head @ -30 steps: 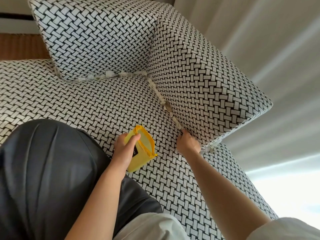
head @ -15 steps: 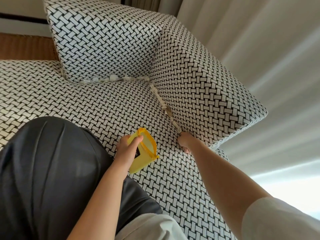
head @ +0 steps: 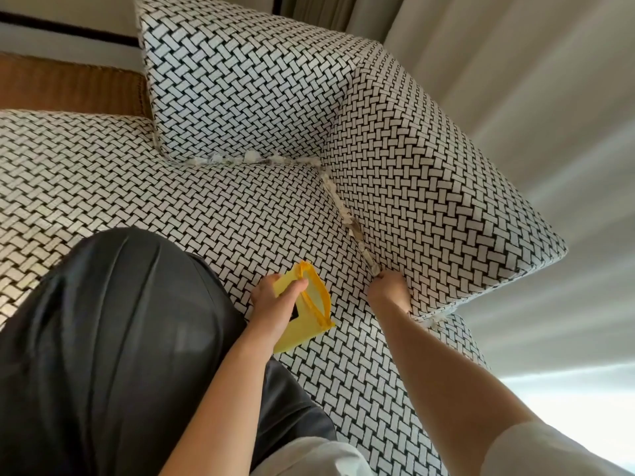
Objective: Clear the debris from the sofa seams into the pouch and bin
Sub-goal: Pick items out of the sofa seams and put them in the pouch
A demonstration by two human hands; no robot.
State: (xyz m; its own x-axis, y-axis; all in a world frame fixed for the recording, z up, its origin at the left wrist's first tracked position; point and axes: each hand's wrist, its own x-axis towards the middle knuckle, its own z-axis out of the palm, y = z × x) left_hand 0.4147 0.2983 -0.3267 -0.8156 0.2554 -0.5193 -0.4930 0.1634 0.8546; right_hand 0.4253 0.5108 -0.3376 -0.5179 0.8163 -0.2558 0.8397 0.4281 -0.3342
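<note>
Sofa (head: 206, 207), debris (head: 372, 266) touching right fingers (head: 386, 281), pouch (head: 299, 333) near

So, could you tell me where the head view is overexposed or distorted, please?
Head view: glare blows out the lower right beside the curtain; the wide lens bows the sofa edges; seam debris and the yellow pouch are sharp, evenly lit.

- One yellow zip pouch (head: 305, 324).
- Two hands — a left hand (head: 275, 304) and a right hand (head: 390, 290).
- Two upright cushions in a black-and-white weave — the back cushion (head: 240, 80) and the side cushion (head: 429, 183).
- One sofa seat (head: 171, 201) in the same weave.
- Two seams lined with pale debris: the back seam (head: 251, 158) and the side seam (head: 347, 214).
- One further scrap of debris (head: 434, 319) under the side cushion's front corner.
- One knee (head: 120, 338) in dark trousers.
</note>
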